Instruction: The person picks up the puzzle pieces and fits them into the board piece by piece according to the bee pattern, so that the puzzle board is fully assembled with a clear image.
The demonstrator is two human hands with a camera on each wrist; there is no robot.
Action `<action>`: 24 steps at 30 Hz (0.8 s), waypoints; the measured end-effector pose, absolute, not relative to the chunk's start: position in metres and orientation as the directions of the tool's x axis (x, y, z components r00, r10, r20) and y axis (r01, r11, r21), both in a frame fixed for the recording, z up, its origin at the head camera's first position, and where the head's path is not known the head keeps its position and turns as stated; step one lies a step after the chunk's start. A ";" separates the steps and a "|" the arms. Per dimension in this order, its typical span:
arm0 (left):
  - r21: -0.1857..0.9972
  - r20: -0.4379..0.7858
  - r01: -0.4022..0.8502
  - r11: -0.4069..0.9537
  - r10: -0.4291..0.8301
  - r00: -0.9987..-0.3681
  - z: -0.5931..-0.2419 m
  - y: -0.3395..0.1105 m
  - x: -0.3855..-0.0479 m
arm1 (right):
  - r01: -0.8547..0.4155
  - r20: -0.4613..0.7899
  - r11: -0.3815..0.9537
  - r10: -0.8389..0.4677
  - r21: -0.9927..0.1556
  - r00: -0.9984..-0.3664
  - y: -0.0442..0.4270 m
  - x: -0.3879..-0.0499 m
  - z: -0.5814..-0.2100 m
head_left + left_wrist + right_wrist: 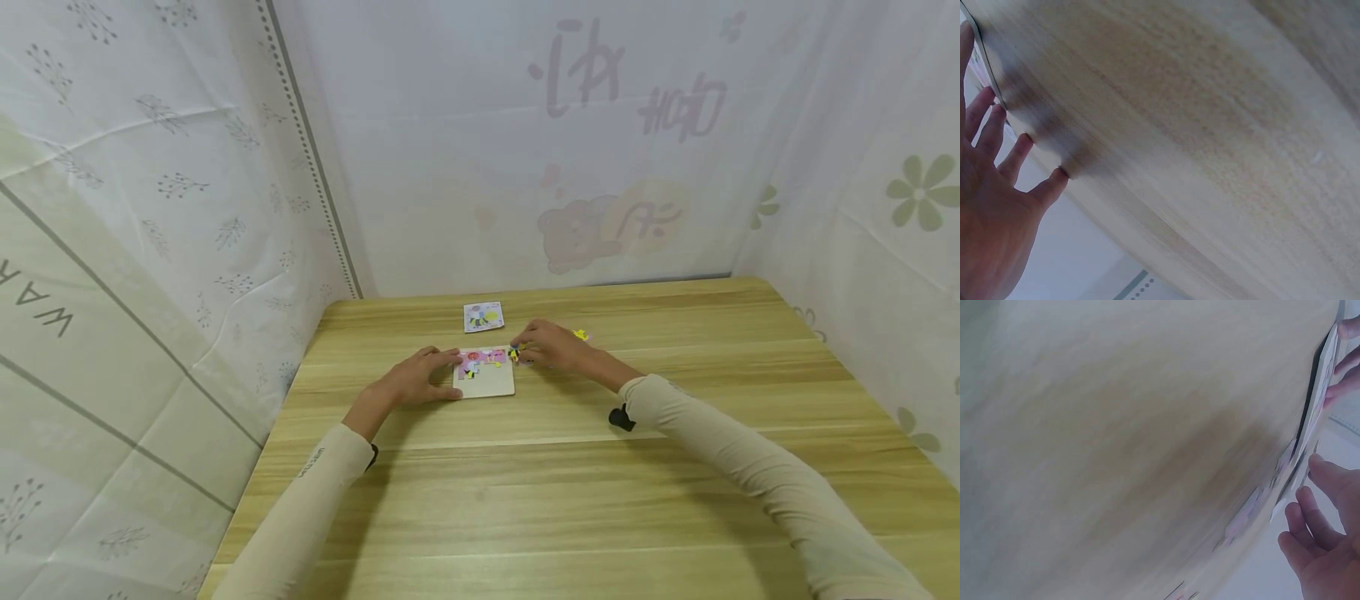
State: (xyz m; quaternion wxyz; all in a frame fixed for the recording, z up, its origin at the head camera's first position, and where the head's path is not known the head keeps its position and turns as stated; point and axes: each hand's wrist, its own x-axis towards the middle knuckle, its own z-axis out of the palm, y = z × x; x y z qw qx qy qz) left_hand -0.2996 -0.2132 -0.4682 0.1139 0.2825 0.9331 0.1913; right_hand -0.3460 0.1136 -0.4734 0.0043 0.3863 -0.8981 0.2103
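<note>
A pale square puzzle board (491, 383) lies on the table with several pink pieces along its upper part and a bee-patterned piece at its left. The left hand (420, 377) rests at the board's left edge, fingers spread, thumb near the lower left corner; in the left wrist view the left hand (997, 200) has its fingertips at the edge. Between thumb and fingers, the right hand (555, 346) pinches a yellow and black piece (514, 353) just beside the board's upper right corner. The right wrist view shows the right hand (1329, 531) with a thin piece (1308, 464) seen edge-on.
A picture card (483, 317) with a bee lies behind the board. A yellow piece (581, 335) lies beyond the right hand, and more loose pieces (1244, 515) show in the right wrist view. Printed curtains (450, 167) hang behind and beside the wooden table (480, 500).
</note>
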 end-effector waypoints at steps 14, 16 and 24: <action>0.415 -0.117 0.470 0.779 0.558 -0.822 -0.472 -0.216 -0.301 | -0.731 0.200 0.580 -0.717 -0.361 -0.668 0.087 -0.336 -0.475; 0.417 -0.116 0.470 0.778 0.559 -0.821 -0.472 -0.215 -0.300 | -0.735 0.195 0.585 -0.721 -0.344 -0.665 0.083 -0.336 -0.476; 0.414 -0.107 0.474 0.777 0.559 -0.822 -0.472 -0.215 -0.301 | -0.743 0.185 0.576 -0.734 -0.341 -0.653 0.071 -0.336 -0.477</action>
